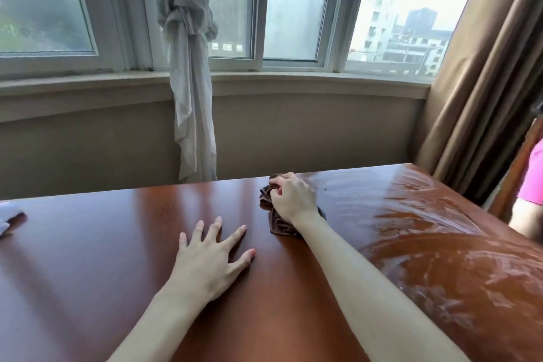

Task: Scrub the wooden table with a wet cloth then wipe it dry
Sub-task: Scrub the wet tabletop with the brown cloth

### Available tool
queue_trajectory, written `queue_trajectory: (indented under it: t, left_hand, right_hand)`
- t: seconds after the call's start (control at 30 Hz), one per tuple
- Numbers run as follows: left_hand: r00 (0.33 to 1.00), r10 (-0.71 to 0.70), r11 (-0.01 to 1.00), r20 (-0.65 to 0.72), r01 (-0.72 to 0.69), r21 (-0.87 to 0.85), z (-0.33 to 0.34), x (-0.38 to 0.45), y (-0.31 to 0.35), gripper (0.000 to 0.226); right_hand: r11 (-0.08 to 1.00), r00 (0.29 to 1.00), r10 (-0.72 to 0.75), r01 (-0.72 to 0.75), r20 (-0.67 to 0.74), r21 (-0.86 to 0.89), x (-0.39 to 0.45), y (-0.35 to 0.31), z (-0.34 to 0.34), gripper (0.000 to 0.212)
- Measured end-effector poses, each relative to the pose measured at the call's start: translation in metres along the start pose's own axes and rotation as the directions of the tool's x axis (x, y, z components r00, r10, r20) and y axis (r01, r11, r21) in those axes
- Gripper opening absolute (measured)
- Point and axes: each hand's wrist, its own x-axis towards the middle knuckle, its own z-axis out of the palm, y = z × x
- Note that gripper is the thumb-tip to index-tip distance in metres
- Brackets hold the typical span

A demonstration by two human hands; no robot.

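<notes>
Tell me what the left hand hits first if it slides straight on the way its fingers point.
Nothing on the table: the left hand lies flat, fingers aimed up-right; bare wooden table runs to the far edge, passing left of the brown cloth, though narrowly.

Both arms are bare and stretched forward from the bottom edge. Left hand [211, 258] is flat, palm down, fingers spread wide and straight, thumb out to the right. Right arm reaches further out, wrist bent a bit, and the right hand [291, 198] is knuckles up with the fingers curled in, gripping a bunched brown cloth [277, 222].
</notes>
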Motion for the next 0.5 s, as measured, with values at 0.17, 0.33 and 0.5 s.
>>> queue_trajectory:
  t: [0.17,0.33,0.5]
  left_hand:
    - [1.000,0.000,1.000,0.005,0.000,-0.018,-0.008,-0.008,0.007,0.067]
    - [1.000,-0.011,0.999,0.010,0.012,-0.034,-0.011,-0.015,0.010,0.067]
    - [1.000,-0.005,0.999,-0.003,0.004,-0.035,-0.012,-0.017,0.009,0.067]
  right_hand:
    - [1.000,0.999,-0.023,0.022,0.029,0.009,-0.112,0.002,-0.041,0.040]
    - [0.994,0.995,-0.098,0.097,0.013,0.041,-0.202,-0.004,-0.060,0.044]
    - [0.988,0.991,-0.131,0.129,0.022,0.082,-0.211,-0.003,-0.061,0.046]
